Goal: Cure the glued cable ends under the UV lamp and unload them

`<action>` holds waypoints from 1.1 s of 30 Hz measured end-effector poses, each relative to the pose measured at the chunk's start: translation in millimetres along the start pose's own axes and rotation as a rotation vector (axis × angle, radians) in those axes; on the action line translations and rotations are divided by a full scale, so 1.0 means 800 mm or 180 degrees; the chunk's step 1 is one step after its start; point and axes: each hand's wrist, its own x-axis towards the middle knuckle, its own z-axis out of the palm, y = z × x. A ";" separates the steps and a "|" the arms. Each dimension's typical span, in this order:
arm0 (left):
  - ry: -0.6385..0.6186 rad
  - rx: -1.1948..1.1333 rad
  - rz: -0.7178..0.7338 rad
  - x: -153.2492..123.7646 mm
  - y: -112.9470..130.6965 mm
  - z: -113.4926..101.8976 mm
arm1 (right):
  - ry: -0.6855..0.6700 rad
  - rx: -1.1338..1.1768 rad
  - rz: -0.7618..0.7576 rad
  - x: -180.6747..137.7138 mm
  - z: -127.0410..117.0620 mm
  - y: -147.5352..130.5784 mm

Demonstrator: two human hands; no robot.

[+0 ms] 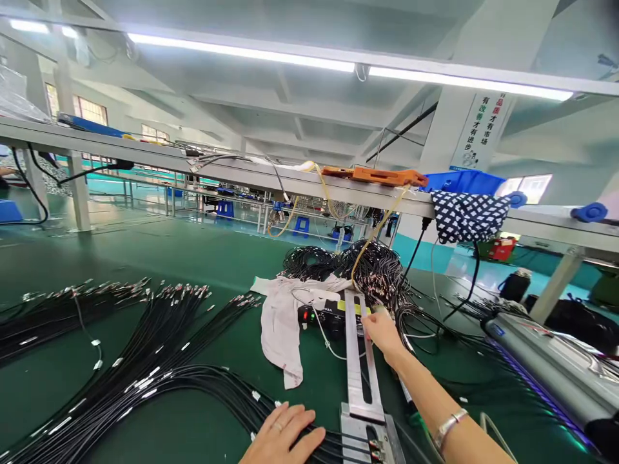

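My left hand (pixel 285 433) lies with its fingers stretched out on a bundle of black cables (pixel 217 380) at the lower middle. Beside it stands a metal fixture (pixel 355 374) with two long rails; cable ends lie across its near block. My right hand (pixel 382 332), a bracelet on its wrist, reaches to the far part of the right rail, fingers curled together. What those fingers hold, if anything, is hidden. Just behind the rails sits a black control box (pixel 333 316) with small red and green lights. A white cloth (pixel 283 322) drapes partly over it.
More black cables with white labels (pixel 149 316) fan out on the left of the green table (pixel 193 258). Coiled cables (pixel 367 261) heap behind the box. A grey machine (pixel 546 361) with a purple light stands right. An overhead shelf (pixel 251 174) crosses the table, carrying an orange tool (pixel 377 175).
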 end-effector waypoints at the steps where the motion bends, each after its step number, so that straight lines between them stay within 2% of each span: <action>1: -0.0074 -0.0093 -0.0001 0.002 0.002 -0.009 | -0.0055 -0.0055 -0.0073 -0.013 0.000 0.004; 5: -0.0521 -0.0625 -0.0192 0.014 0.020 -0.062 | -0.0172 -0.0121 -0.0583 -0.108 -0.001 0.029; 9: -0.0983 -0.1012 -0.0592 0.036 0.064 -0.136 | -0.0123 -0.0036 -0.0995 -0.204 0.005 0.069; 11: -0.1086 -0.1044 -0.1078 0.053 0.086 -0.166 | -0.0020 0.0014 -0.1103 -0.228 0.011 0.082; 13: -0.1220 -0.1019 -0.1536 0.076 0.097 -0.184 | 0.0113 0.0042 -0.1100 -0.235 0.015 0.087; 16: -0.1738 -0.1079 -0.1801 0.118 0.091 -0.186 | 0.0246 0.0073 -0.1058 -0.233 0.016 0.082; 19: -0.2576 -0.1359 -0.2022 0.152 0.071 -0.176 | 0.0321 0.0102 -0.1110 -0.229 0.013 0.076; 21: -0.3007 -0.1612 -0.2175 0.164 0.058 -0.169 | 0.0375 0.0129 -0.1156 -0.228 0.011 0.074; 24: -0.3416 -0.1915 -0.2247 0.169 0.045 -0.159 | 0.0440 0.0181 -0.1179 -0.228 0.011 0.071; 27: -0.3635 -0.2119 -0.2210 0.167 0.040 -0.154 | 0.0461 0.0227 -0.1113 -0.228 0.010 0.067; 33: -0.3583 -0.2134 -0.2214 0.169 0.046 -0.164 | 0.0397 0.0309 -0.0943 -0.230 0.004 0.058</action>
